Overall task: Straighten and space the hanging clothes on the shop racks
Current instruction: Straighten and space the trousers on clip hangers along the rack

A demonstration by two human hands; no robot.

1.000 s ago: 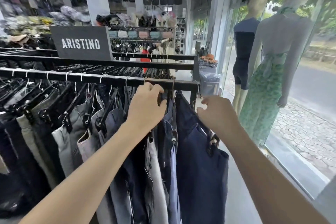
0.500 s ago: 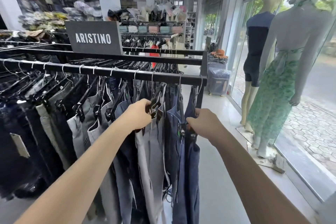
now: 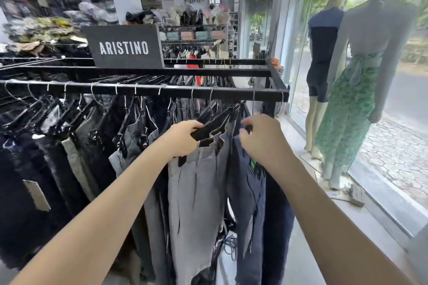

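At the end of the black metal rail (image 3: 162,91), the left hand (image 3: 183,140) grips the stiff black clip hanger (image 3: 209,129) of limp grey trousers (image 3: 196,183), probably the best hold; the right hand (image 3: 262,140) pinches navy trousers (image 3: 244,183) alongside.

Two bare forearms, extended forward and upward from the lower corners, wrists straight: left hand (image 3: 183,140), back uppermost, thumb and curled fingers pinching a black hanger (image 3: 212,128); right hand (image 3: 264,140), near it at equal height, fingers curled downward, any hold too blurred to tell.
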